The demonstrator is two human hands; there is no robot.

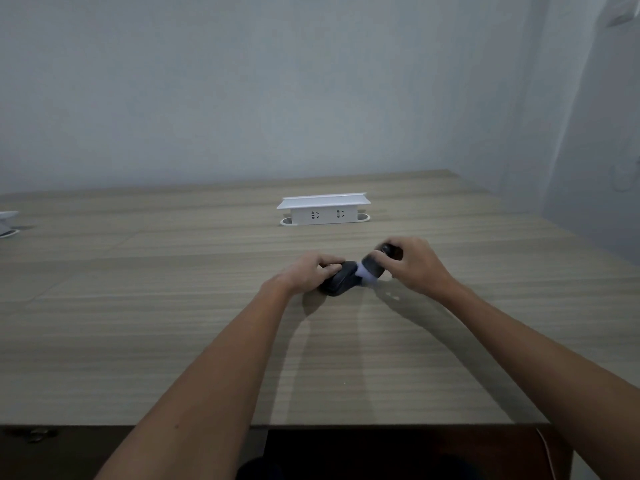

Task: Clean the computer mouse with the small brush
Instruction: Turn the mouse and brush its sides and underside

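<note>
A black computer mouse (341, 283) rests on the wooden table (173, 306), a little right of centre. My left hand (311, 273) grips its left side and holds it down. My right hand (414, 263) holds a small brush (375, 263) with a dark handle and pale bristles. The bristles touch the right end of the mouse. Part of the brush handle is hidden inside my fingers.
A white pop-up socket box (323, 209) stands on the table behind my hands. Another white box (7, 221) shows at the far left edge. The wall runs close along the back and right. The table's front edge is near my body.
</note>
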